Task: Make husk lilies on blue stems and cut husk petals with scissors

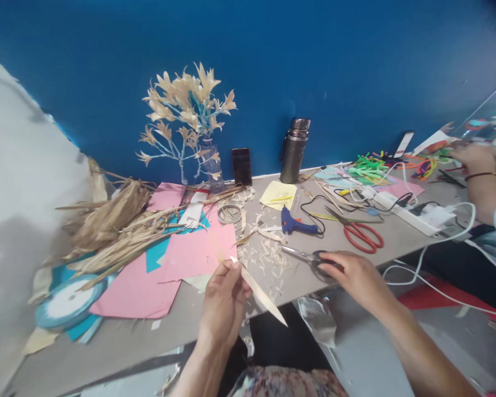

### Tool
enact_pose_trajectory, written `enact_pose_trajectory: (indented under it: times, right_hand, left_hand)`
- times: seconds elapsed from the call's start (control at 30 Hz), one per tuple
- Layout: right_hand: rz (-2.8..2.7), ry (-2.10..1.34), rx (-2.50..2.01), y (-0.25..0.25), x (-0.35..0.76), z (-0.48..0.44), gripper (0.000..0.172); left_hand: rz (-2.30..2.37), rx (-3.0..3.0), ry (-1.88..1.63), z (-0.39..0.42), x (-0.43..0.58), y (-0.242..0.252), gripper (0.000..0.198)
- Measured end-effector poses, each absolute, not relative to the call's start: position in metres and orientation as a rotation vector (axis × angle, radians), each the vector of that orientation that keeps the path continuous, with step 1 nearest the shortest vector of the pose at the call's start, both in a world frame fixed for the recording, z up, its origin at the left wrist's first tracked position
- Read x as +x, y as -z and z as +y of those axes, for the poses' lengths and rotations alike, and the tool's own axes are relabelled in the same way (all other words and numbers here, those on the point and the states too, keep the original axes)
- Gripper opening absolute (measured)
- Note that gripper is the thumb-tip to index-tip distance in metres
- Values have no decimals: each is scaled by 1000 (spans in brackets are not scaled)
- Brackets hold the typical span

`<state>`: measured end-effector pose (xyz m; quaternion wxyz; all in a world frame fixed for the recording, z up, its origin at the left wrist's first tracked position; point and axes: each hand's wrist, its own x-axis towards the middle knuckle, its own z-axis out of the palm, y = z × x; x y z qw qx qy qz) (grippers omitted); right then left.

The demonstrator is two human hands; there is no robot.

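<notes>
Pinched in my left hand (228,292) is a pale strip of dried husk (265,298), its pointed end slanting down to the right past the table edge. My right hand (351,275) grips the dark handles of a small pair of scissors (298,253), whose blades point left over the table. Between both hands, small husk clippings (268,259) lie scattered on the grey table (310,284). Beyond the scissors rest a blue glue gun (297,223) and a larger pair of red-handled scissors (364,237).
Pink paper sheets (140,292), dried husks (111,215) and a ribbon spool (68,303) cover the left side. Husk flowers (190,99) stand in a clear vase beside a phone (242,165) and flask (294,151). Right are a power strip (409,212), cables and another person's hand (475,160).
</notes>
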<state>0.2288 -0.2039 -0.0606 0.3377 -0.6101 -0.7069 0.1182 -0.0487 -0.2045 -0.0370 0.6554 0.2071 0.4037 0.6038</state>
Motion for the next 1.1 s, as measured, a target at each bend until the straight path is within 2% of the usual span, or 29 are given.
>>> enact_pose_trajectory:
  times: [0.1, 0.3, 0.53, 0.63, 0.7, 0.77, 0.83, 0.93, 1.1]
  right_hand:
    - [-2009, -86, -1624, 70, 259, -193, 23]
    - [-2063, 134, -1498, 86, 265, -173, 23]
    - [-1706, 213, -1448, 94, 256, -178, 23]
    - [-1470, -57, -1423, 73, 225, -190, 22]
    - [-1385, -657, -1265, 58, 192, -196, 27]
    - [-1299, -1244, -947, 47, 157, -198, 41]
    - [-1077, -1534, -740, 42, 128, -196, 40]
    - [-857, -1636, -623, 42, 103, -193, 31]
    - [-802, -1531, -616, 42, 95, -193, 27]
  left_hand:
    - [908, 463, -1394, -196, -56, 31, 32]
    - [840, 445, -1339, -186, -52, 21, 25]
    - [780, 405, -1392, -183, -40, 20, 16]
    - [761, 391, -1385, -186, -28, 23, 16]
    - [753, 431, -1337, -190, -18, 24, 15]
    - [759, 512, -1272, -194, -12, 24, 15]
    - [800, 634, -1235, -198, -11, 23, 16]
    - [894, 837, -1224, -202, -18, 25, 18]
    - [1044, 1054, -1208, -204, -30, 30, 20]
